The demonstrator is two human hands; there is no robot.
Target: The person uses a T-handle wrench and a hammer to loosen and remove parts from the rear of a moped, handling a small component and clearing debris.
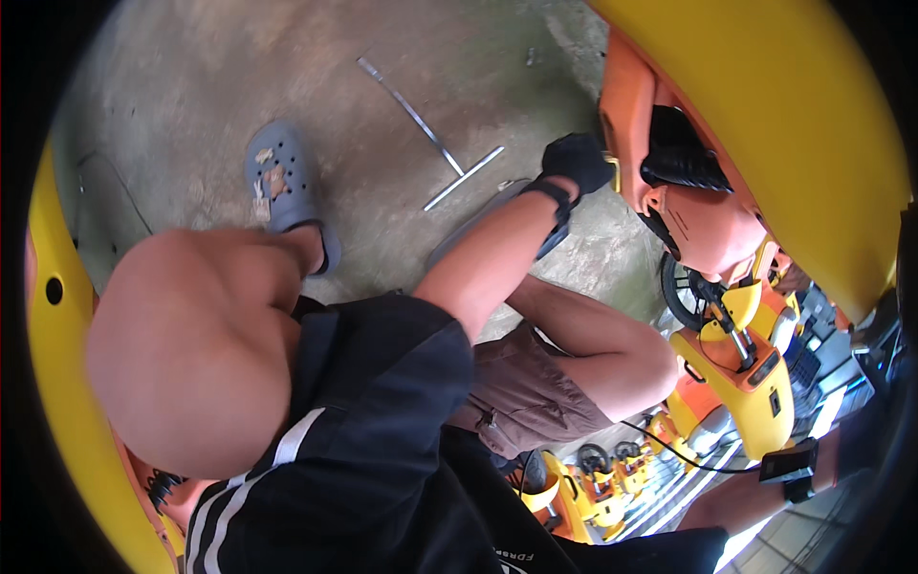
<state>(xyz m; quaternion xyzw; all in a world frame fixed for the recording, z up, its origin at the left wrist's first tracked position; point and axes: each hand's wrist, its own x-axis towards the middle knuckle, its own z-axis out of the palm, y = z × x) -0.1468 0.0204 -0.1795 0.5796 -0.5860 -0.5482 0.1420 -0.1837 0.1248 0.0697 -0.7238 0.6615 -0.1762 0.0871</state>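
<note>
My left hand (577, 163), in a black glove, is closed at the edge of an orange body panel (626, 110) on a yellow and orange scooter. A small yellowish piece (614, 172) shows beside its fingers; what they grip is hidden. A black padded part (684, 153) sits inside the panel opening. My right hand (859, 442) is dark and blurred at the right rim, near the large yellow body panel (813, 124); its fingers cannot be made out. A black device (790, 466) is strapped to that wrist, with a cable running from it.
A T-shaped metal bar tool (421, 124) lies on the concrete floor (210, 57), near my grey clog (287, 182). Another yellow body panel (53, 335) stands close on the left. Several yellow and orange scooters (736, 383) are parked to the lower right, one with its black wheel (681, 292) showing.
</note>
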